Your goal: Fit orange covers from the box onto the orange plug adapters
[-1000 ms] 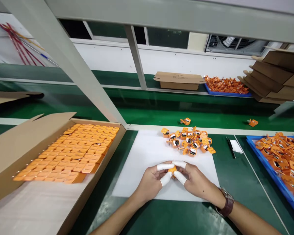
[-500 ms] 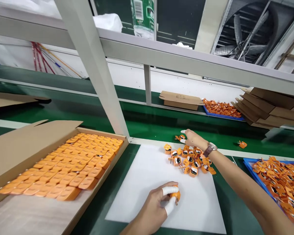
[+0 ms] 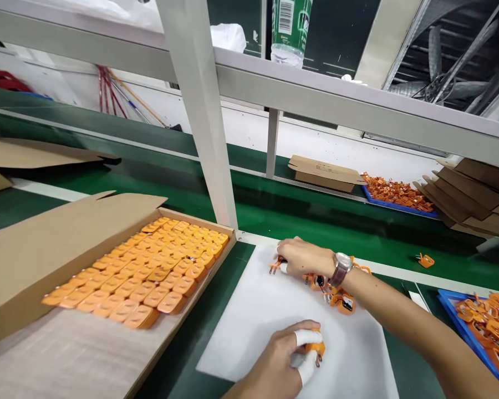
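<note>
My left hand point(image 3: 289, 357), with white covers on its finger and thumb, pinches an orange plug point(image 3: 315, 348) with metal prongs above the white sheet point(image 3: 241, 332). Farther back, my right hand point(image 3: 305, 257) wears a wristwatch and white fingertip covers. Its closed fingers are on another orange plug point(image 3: 278, 265), prongs pointing toward me, at the sheet's far left corner. A cluster of orange plugs point(image 3: 343, 302) lies right of that hand, partly hidden by the wrist and forearm. Several of them show open housings with dark and white insides.
Rows of orange plugs fill much of an open cardboard box point(image 3: 191, 332) on the left. A blue tray point(image 3: 461, 313) of loose orange parts stands at right. One orange plug point(image 3: 426, 260) lies on the green belt point(image 3: 382, 244). A metal post point(image 3: 203, 122) rises behind the box.
My right hand has come from the green belt's near edge to the sheet's far left corner, with an orange plug at its fingers. My left hand still holds its plug. The view has swung left.
</note>
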`<state>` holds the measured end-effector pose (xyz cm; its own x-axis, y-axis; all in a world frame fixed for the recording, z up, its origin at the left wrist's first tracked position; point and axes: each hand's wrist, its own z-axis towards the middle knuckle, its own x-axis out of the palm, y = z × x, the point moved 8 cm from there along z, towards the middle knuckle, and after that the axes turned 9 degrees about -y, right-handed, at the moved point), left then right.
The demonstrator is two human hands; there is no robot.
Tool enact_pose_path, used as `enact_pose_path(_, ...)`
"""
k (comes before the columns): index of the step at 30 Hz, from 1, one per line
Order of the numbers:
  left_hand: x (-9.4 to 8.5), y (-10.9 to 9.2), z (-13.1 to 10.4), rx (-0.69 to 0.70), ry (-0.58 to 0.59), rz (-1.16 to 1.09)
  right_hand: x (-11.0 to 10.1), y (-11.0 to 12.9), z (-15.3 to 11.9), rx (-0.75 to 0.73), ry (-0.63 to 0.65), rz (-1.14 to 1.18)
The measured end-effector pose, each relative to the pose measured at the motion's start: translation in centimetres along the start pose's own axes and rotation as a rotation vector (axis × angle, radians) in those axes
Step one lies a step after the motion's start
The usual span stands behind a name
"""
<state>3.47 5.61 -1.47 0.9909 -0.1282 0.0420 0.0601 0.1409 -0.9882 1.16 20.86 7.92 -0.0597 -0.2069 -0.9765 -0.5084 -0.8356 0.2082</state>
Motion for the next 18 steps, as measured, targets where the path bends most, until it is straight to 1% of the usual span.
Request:
enact_pose_path(2, 0.1, -0.4, 0.0, 0.007, 0.006, -0.032, 1.1, 1.8, -0.6, -0.094, 0.075, -0.164)
enact_pose_path(3, 0.1, -0.6, 0.0, 0.014, 0.008, -0.039, 1.5, 2.2, -0.9, -0.106, 0.096, -0.217)
enact_pose_path(6, 0.2, -1.1, 0.0, 0.015, 0.019, -0.028, 1.7, 1.9, -1.7, -0.081, 0.105, -0.293)
enact_pose_path(8, 0.3, -1.4, 0.0, -0.001, 0.030, -0.012, 1.1, 1.2, -2.4, -0.063, 0.082, -0.265)
enact_pose_path(9, 0.3, -1.5, 0.0, -0.009, 0.032, -0.003, 0.5, 0.8, -2.9, -0.064, 0.054, -0.223)
enact_pose_path(11, 0.2, -1.8, 0.0, -0.020, 0.031, 0.011, -1.5, -0.6, -3.9, -0.054, -0.037, -0.110)
enact_pose_path(13, 0.0, -2.0, 0.0, -0.021, 0.025, 0.024, -3.8, -3.4, -5.5, 0.015, -0.143, -0.028)
enact_pose_path(14, -0.1, -2.1, -0.1, -0.017, 0.021, 0.032, -4.9, -5.4, -6.4, 0.087, -0.181, -0.019)
enact_pose_path(16, -0.4, -2.0, -0.2, 0.004, 0.010, 0.055, -6.5, -10.3, -9.1, 0.292, -0.206, -0.061)
enact_pose_path(18, -0.7, -1.7, -0.4, 0.040, -0.006, 0.079, -7.3, -15.7, -12.8, 0.530, -0.187, -0.123)
